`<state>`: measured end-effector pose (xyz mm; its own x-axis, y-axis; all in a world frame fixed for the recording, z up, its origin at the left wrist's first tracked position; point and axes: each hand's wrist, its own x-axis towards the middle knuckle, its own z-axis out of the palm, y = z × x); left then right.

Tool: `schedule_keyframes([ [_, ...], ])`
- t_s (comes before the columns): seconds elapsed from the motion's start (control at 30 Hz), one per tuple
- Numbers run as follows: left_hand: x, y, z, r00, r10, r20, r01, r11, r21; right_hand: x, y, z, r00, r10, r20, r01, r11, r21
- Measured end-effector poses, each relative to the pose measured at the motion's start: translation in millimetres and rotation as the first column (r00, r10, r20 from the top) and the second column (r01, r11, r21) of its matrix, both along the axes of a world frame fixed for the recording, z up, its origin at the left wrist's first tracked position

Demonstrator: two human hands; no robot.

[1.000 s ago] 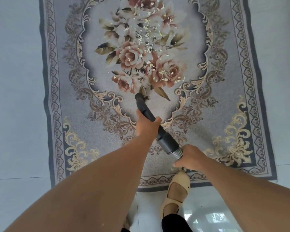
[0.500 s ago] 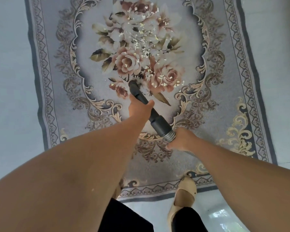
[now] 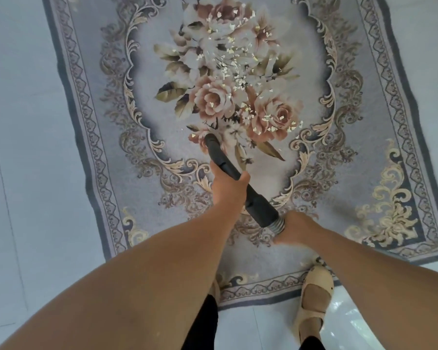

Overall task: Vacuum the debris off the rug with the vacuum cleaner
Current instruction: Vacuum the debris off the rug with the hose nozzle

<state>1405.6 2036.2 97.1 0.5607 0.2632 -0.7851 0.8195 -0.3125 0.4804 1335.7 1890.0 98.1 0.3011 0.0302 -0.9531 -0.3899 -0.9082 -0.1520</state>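
A grey floral rug [image 3: 116, 157] lies on a pale tiled floor. Small pale bits of debris [image 3: 234, 64] are scattered over the flower pattern in its middle. A black vacuum tube [image 3: 259, 204] slants up-left, its nozzle tip [image 3: 211, 140] resting at the lower edge of the flowers, just short of the debris. My left hand [image 3: 228, 188] grips the tube halfway along. My right hand [image 3: 295, 227] holds the ribbed grey hose end behind the tube. The vacuum's body is out of view.
Pale tiled floor [image 3: 23, 173] surrounds the rug on the left and at the bottom. My right foot in a beige shoe [image 3: 314, 304] stands at the rug's near edge; my other foot is mostly hidden by my left arm.
The nozzle has slid forward from the medallion's lower edge into the bottom flowers. I have stepped closer, so both feet now stand at the rug's near edge.
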Motion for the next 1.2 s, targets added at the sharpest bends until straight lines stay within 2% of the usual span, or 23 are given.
schedule_keyframes([
  [0.17,47,60,-2,0.996,0.014,0.091,-0.024,0.993,0.114,45,57,-8,0.992,-0.091,0.084,0.083,0.992,0.097],
  [0.3,69,84,1,0.998,-0.022,0.055,0.013,0.989,0.15,59,81,-10,0.98,-0.177,0.086,0.163,0.975,0.151],
  [0.4,60,79,4,0.998,-0.039,0.04,0.034,0.992,0.122,48,77,-6,0.984,-0.163,0.065,0.156,0.982,0.104],
  [0.57,19,45,15,0.999,-0.05,-0.02,0.051,0.998,0.025,11,41,11,0.999,-0.046,0.021,0.046,0.999,-0.012],
  [0.67,6,32,17,0.998,-0.044,-0.041,0.044,0.999,-0.016,-3,30,16,1.0,-0.014,0.027,0.014,0.999,-0.03],
  [0.8,24,25,13,0.996,-0.087,-0.008,0.087,0.996,-0.005,5,27,17,0.996,-0.067,0.064,0.068,0.997,-0.023],
  [0.9,63,38,9,0.992,-0.117,0.049,0.115,0.992,0.051,36,43,8,0.977,-0.177,0.116,0.172,0.984,0.049],
  [1.07,130,49,-7,0.978,-0.166,0.128,0.147,0.977,0.152,95,60,-12,0.938,-0.277,0.206,0.253,0.958,0.138],
  [1.2,129,25,-18,0.982,-0.167,0.089,0.154,0.98,0.129,91,38,-17,0.941,-0.288,0.18,0.272,0.957,0.104],
])
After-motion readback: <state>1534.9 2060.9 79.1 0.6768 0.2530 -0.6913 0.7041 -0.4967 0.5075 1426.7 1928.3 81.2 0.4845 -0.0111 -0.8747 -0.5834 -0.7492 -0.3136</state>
